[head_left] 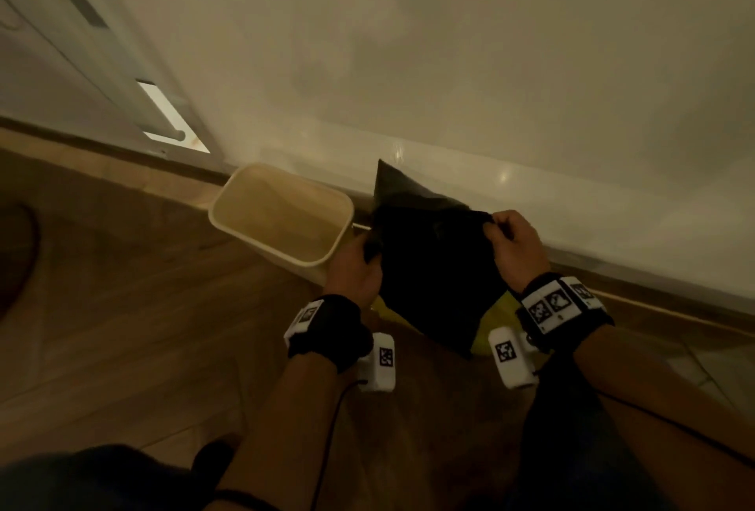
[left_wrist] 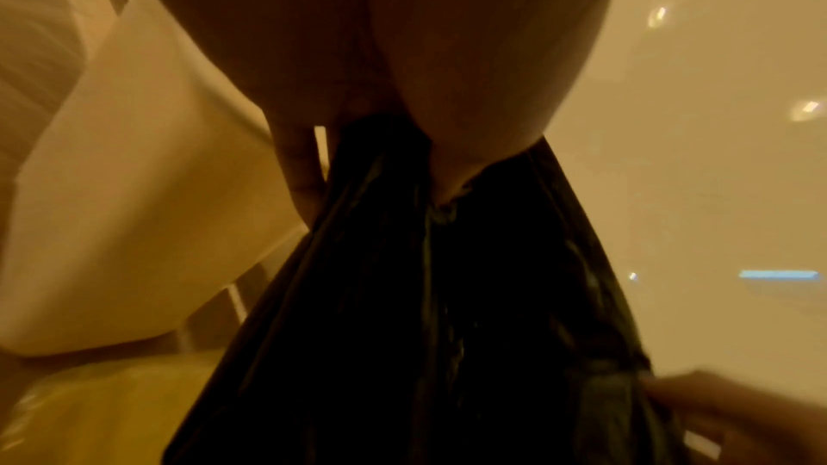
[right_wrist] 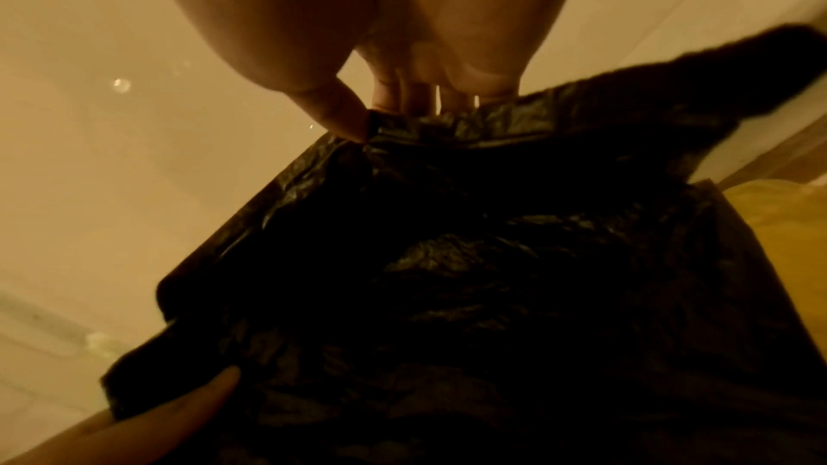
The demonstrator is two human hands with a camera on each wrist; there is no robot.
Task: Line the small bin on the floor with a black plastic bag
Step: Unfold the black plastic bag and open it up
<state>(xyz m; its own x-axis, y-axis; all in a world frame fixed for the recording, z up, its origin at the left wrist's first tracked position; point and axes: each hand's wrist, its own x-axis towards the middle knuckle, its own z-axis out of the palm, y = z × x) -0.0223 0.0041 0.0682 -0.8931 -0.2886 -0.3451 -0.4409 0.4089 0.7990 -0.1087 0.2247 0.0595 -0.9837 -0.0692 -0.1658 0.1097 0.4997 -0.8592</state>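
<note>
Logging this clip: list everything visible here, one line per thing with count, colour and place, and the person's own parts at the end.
bin: one, cream, unlined, on the floor by the wall, left of the bag.
black bag: one, black, held up between both hands, right of the bin, not yet in it.
yellow thing: one, yellow, on the floor beneath the bag, mostly hidden; cannot tell what it is.
floor: wooden, brown.
wall: pale, behind the bin.
door: one, pale, upper left.
wrist bands: two, black with white marker tags, one on each wrist.
left hand: grips the bag's left edge.
right hand: pinches the bag's upper right edge.
</note>
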